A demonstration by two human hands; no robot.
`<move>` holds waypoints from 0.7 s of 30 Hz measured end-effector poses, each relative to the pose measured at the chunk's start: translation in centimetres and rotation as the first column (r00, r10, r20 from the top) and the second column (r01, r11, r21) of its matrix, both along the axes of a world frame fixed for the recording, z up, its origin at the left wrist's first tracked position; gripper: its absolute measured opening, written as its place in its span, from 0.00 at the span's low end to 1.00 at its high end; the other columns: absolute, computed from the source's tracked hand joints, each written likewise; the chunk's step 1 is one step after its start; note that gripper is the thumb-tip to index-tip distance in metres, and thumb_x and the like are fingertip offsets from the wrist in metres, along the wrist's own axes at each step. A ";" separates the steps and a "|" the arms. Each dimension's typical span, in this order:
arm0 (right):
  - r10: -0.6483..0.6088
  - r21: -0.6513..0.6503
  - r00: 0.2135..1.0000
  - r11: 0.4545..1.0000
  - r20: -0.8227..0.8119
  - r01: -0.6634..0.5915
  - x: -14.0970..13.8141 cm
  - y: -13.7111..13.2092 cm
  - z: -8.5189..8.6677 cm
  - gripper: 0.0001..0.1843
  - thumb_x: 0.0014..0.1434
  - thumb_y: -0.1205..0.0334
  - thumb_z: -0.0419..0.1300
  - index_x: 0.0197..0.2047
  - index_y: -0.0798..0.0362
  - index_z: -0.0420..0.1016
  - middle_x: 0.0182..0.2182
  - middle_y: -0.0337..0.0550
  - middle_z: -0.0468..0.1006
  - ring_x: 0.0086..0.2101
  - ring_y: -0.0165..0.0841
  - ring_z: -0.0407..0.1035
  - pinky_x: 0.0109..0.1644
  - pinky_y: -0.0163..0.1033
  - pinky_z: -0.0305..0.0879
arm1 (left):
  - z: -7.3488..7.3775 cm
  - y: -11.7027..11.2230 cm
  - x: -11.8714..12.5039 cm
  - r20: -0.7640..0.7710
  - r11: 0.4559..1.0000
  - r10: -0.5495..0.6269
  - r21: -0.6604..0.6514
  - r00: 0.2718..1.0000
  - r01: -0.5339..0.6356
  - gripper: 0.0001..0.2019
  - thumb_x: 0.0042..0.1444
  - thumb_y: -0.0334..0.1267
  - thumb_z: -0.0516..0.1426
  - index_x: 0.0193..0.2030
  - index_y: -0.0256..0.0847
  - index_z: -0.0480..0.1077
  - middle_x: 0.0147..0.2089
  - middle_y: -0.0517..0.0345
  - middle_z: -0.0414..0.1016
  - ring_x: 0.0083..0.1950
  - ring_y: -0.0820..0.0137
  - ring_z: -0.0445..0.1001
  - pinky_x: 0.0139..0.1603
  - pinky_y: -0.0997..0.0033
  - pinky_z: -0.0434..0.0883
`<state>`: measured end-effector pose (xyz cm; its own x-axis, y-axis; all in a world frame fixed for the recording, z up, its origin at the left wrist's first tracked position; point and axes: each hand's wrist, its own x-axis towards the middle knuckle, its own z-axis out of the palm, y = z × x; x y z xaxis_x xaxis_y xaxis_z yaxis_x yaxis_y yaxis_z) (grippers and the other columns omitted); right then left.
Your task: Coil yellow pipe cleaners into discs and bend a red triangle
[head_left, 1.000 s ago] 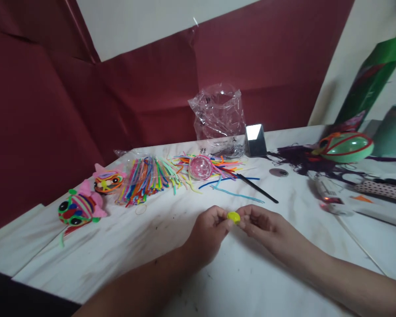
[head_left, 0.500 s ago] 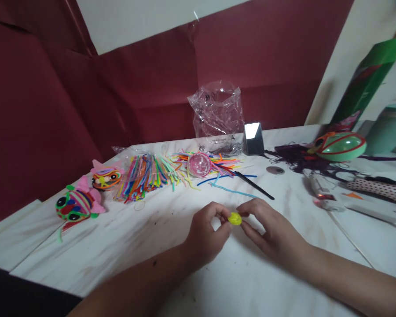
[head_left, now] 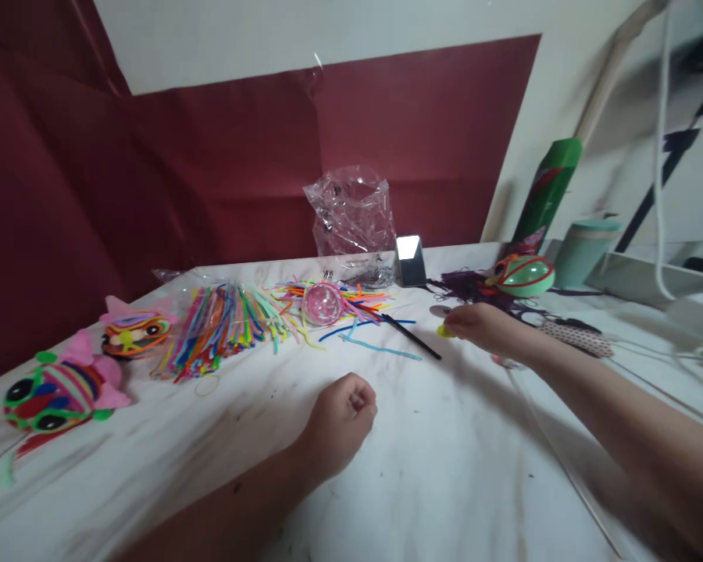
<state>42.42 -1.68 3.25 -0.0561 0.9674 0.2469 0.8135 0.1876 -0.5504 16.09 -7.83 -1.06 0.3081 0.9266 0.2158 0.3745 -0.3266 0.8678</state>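
Observation:
My right hand (head_left: 480,326) is stretched out to the right, its fingertips pinching a small yellow coil (head_left: 444,331), which looks like rolled pipe cleaner. Just behind those fingers lies a flat grey disc (head_left: 439,311), partly covered. The hot glue gun under my right forearm is mostly hidden; only its nozzle end (head_left: 507,361) peeks out. My left hand (head_left: 340,425) rests low over the marble-patterned table (head_left: 433,468), fingers curled in, with nothing visible in them. Beyond it lie a black pipe cleaner (head_left: 413,337) and a light blue one (head_left: 380,349).
Bundled pipe cleaners (head_left: 223,328) and a clear pink-rimmed ball (head_left: 323,304) lie at centre-left. Two decorated fish (head_left: 64,390) sit at far left. A phone (head_left: 411,261), a plastic bag (head_left: 351,218), a green balloon-like fish (head_left: 527,276) and a mint cup (head_left: 589,250) stand behind.
My right hand has carried the yellow coil away from my left hand, towards the grey disc and glue gun. My left hand has let go of the coil. The view has turned right.

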 end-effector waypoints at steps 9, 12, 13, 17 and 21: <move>-0.299 0.376 0.945 0.866 -0.135 0.328 0.7 -1.4 3.1 0.13 0.54 0.56 0.51 0.33 0.56 0.70 0.27 0.46 0.74 0.27 0.34 0.67 0.31 0.36 0.60 | 0.6 -0.1 0.0 -0.082 1.000 0.011 -0.006 0.997 -0.012 0.03 0.44 0.29 0.51 0.27 0.38 0.65 0.25 0.62 0.65 0.30 0.73 0.65 0.32 0.75 0.62; -0.286 0.534 0.924 0.756 -0.252 0.380 0.5 -3.4 5.5 0.13 0.57 0.54 0.49 0.32 0.55 0.67 0.26 0.43 0.73 0.27 0.30 0.66 0.31 0.34 0.60 | 0.4 0.1 0.0 -0.131 0.999 -0.036 0.036 0.991 0.041 0.03 0.45 0.29 0.51 0.26 0.38 0.64 0.25 0.61 0.65 0.30 0.73 0.65 0.33 0.75 0.63; -0.255 0.563 0.928 0.740 -0.272 0.368 0.2 -3.9 5.9 0.12 0.56 0.55 0.50 0.31 0.55 0.66 0.25 0.42 0.72 0.26 0.29 0.65 0.30 0.33 0.60 | 0.3 0.2 0.0 -0.153 0.997 -0.054 0.054 0.987 0.063 0.03 0.45 0.29 0.50 0.26 0.38 0.64 0.26 0.61 0.64 0.30 0.73 0.65 0.33 0.75 0.63; -0.115 0.512 0.985 0.843 -0.131 0.167 -1.5 -4.8 4.8 0.12 0.53 0.55 0.54 0.25 0.54 0.65 0.20 0.39 0.70 0.22 0.29 0.64 0.26 0.33 0.59 | -0.3 -0.3 0.0 -0.258 0.977 -0.125 0.135 0.958 0.164 0.03 0.44 0.28 0.51 0.26 0.38 0.64 0.28 0.60 0.66 0.31 0.73 0.66 0.33 0.75 0.63; 0.207 0.274 0.966 0.930 0.156 -0.244 -3.2 -3.5 0.1 0.11 0.54 0.58 0.50 0.32 0.54 0.69 0.28 0.45 0.75 0.27 0.34 0.69 0.31 0.37 0.64 | -0.3 -0.9 -0.2 -0.327 0.952 -0.166 0.192 0.930 0.238 0.03 0.45 0.29 0.51 0.27 0.38 0.66 0.29 0.59 0.68 0.31 0.75 0.67 0.33 0.78 0.63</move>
